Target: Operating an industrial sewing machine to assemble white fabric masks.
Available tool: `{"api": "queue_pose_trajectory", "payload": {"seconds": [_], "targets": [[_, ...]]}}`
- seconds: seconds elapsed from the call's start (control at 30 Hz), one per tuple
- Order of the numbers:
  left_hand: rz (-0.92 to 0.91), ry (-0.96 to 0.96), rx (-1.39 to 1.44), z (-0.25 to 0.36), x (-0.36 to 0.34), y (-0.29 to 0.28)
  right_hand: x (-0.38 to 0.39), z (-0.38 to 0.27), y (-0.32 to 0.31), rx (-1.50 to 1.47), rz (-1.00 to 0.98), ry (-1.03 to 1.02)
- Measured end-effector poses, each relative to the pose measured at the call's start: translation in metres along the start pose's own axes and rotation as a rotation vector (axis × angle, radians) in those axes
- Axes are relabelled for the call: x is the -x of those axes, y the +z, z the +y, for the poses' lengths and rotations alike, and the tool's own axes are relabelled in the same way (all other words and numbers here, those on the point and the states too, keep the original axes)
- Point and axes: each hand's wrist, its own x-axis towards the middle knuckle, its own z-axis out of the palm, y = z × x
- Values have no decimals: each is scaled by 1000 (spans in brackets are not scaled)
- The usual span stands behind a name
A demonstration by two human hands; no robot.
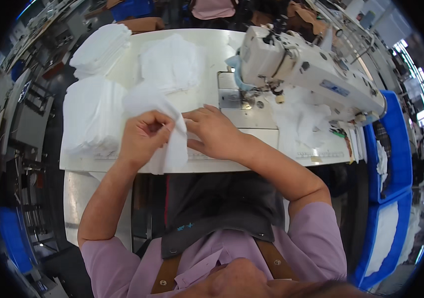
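Note:
My left hand (146, 139) is closed in a pinch on a thin white cloth piece (174, 146), raised near the table's front edge. The cloth hangs in a soft fold between my two hands, its lower end close to that edge. My right hand (215, 133) lies beside it, fingers stretched toward the left and thumb apart; the fingertips meet the cloth's right side. A white sewing machine (316, 74) stands beyond my right hand, its metal needle plate (230, 99) just ahead of the fingers.
Stacks of white cloth (90, 116) and another stack (101, 49) line the table's left side. A looser white pile (172, 62) lies farther back. Crumpled white fabric (301, 116) sits under the machine arm. Blue bins (390, 193) stand at the right, near small tools (341, 133).

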Motion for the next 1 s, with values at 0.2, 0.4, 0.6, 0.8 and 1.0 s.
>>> {"api": "queue_pose_trajectory", "payload": {"seconds": [0.2,0.4,0.6,0.8,1.0], "targets": [[-306,301,-556,-54,-10,75,155,37,-55,38,292,315],[-415,474,-833,-33,-21,100,228,17,-75,220,284,505],[-364,445,-963,-26,-26,122,247,28,-62,252,219,496],[-402,477,-643,-29,-23,150,254,34,-57,205,260,409],[-400,641,-623,-18,-35,216,252,34,-50,222,329,386]]}}
